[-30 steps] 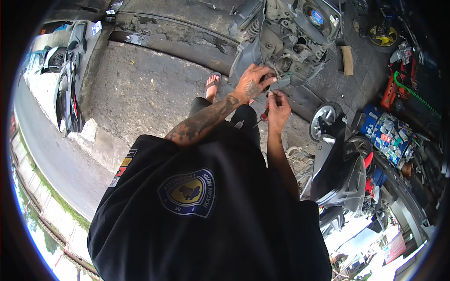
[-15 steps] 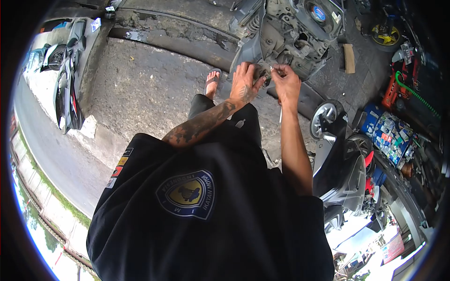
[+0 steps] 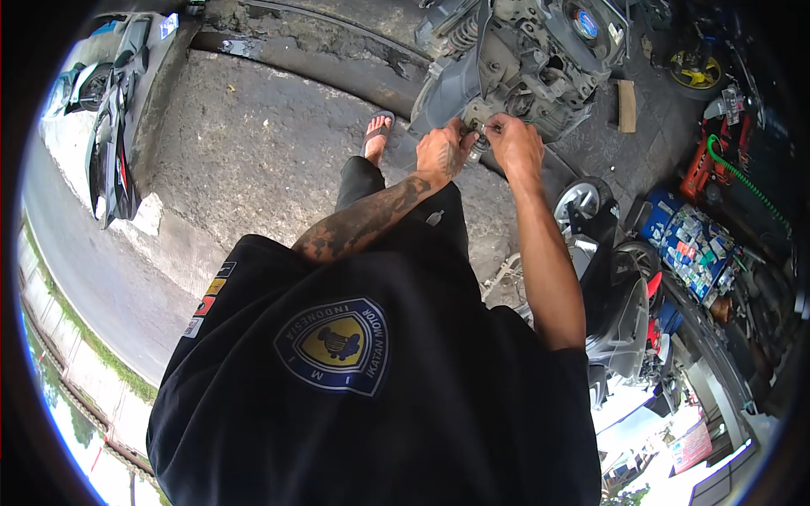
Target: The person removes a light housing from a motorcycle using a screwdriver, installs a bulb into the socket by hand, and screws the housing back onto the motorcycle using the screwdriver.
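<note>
A partly stripped motor scooter (image 3: 527,72), with its dusty frame and grey panels bare, stands beyond my hands. My left hand (image 3: 440,153), at the end of a tattooed forearm, is closed with thumb and fingers around a small greyish metal part (image 3: 480,147) at the scooter's near end. Right beside it, my right hand (image 3: 516,145) pinches with bent fingertips at the upper side of that part. What lies between the right fingertips is too small to make out. Whether the part is attached to the scooter cannot be told.
A wooden block (image 3: 626,106) lies right of the scooter. A wheel (image 3: 582,202) and a dark motorcycle (image 3: 620,295) are close to my right arm. Further right are a sticker-covered blue drum (image 3: 690,244) and a green coiled hose (image 3: 747,177). Parked motorcycles (image 3: 118,143) stand at left.
My hands have drawn closer together around the small metal part. The left fingers, stretched over the scooter before, are now curled in. The view has shifted slightly.
</note>
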`<state>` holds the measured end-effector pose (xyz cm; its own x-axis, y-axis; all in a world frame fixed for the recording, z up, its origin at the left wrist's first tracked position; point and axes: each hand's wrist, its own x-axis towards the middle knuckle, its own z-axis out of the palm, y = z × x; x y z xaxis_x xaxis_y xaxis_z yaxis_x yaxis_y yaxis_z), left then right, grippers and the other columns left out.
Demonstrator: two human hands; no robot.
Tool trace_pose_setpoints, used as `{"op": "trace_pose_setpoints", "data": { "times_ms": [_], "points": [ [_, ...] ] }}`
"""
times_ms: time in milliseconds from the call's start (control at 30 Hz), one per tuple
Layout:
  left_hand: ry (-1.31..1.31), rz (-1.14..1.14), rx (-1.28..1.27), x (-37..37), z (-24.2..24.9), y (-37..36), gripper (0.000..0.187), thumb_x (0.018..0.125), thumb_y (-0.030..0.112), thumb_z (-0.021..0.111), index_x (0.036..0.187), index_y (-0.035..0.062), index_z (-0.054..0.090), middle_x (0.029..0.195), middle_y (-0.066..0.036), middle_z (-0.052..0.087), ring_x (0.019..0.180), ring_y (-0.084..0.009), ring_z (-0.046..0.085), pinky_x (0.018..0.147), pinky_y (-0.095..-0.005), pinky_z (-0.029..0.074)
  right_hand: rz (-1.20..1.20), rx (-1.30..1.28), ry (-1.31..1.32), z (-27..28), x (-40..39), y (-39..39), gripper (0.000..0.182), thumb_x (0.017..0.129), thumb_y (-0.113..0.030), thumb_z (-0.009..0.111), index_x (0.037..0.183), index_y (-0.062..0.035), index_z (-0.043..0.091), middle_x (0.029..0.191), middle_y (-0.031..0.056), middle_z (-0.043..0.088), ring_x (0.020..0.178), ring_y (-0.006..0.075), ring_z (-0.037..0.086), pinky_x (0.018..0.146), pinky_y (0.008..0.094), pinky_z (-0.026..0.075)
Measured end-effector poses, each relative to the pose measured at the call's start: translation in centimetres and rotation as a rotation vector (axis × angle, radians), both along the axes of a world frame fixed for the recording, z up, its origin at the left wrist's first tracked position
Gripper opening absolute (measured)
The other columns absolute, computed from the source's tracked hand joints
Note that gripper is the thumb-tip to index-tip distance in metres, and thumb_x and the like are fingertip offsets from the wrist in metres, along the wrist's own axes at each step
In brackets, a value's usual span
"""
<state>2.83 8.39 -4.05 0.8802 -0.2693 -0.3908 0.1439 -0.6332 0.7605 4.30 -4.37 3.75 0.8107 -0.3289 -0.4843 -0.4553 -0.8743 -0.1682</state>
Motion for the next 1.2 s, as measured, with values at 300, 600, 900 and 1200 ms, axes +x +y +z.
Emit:
{"op": "trace_pose_setpoints", "data": {
  "times_ms": [300, 600, 900, 1200],
  "points": [
    [0.11, 0.039, 0.046, 0.5, -0.8, 0.7, 0.039, 0.084, 0.045, 0.064, 0.091, 0.0065, 0.06, 0.078, -0.016, 0.068, 0.079, -0.0374, 0.065, 0.067, -0.0455, 0.049, 0.113, -0.043, -0.018, -0.2, 1.3, 0.5, 0.012, 0.08, -0.024, 0.069, 0.088, -0.0159, 0.071, 0.092, 0.0127, 0.068, 0.091, 0.0318, 0.064, 0.08, 0.0412, 0.049],
    [0.592, 0.07, -0.122, 0.9, 0.1, 0.6, 0.062, 0.093, 0.058, 0.042, 0.075, 0.0035, 0.067, 0.047, -0.006, 0.058, 0.05, -0.0222, 0.065, 0.062, -0.0374, 0.053, 0.195, -0.047, -0.057, -1.8, 0.4, -0.2, 0.017, 0.076, -0.026, 0.073, 0.092, -0.0194, 0.072, 0.129, 0.0203, 0.054, 0.114, 0.0358, 0.056, 0.09, 0.042, 0.047],
    [0.59, 0.073, -0.089, 1.1, 0.4, 0.6, 0.06, 0.093, 0.058, 0.042, 0.079, 0.0054, 0.067, 0.051, -0.007, 0.06, 0.063, -0.0252, 0.066, 0.068, -0.0398, 0.051, 0.182, -0.056, -0.063, -2.0, 1.5, 0.2, 0.012, 0.076, -0.023, 0.074, 0.087, -0.0194, 0.074, 0.099, 0.0072, 0.062, 0.092, 0.0307, 0.063, 0.079, 0.0392, 0.05],
    [0.564, 0.053, -0.105, 1.3, 0.2, 0.8, 0.061, 0.094, 0.057, 0.042, 0.079, 0.0034, 0.066, 0.052, -0.008, 0.06, 0.065, -0.0272, 0.067, 0.07, -0.0415, 0.051, 0.136, -0.055, 0.043, -2.2, 2.2, 0.2, 0.012, 0.076, -0.024, 0.074, 0.087, -0.0202, 0.074, 0.101, 0.007, 0.063, 0.094, 0.0298, 0.063, 0.08, 0.0396, 0.051]
  ]
}}
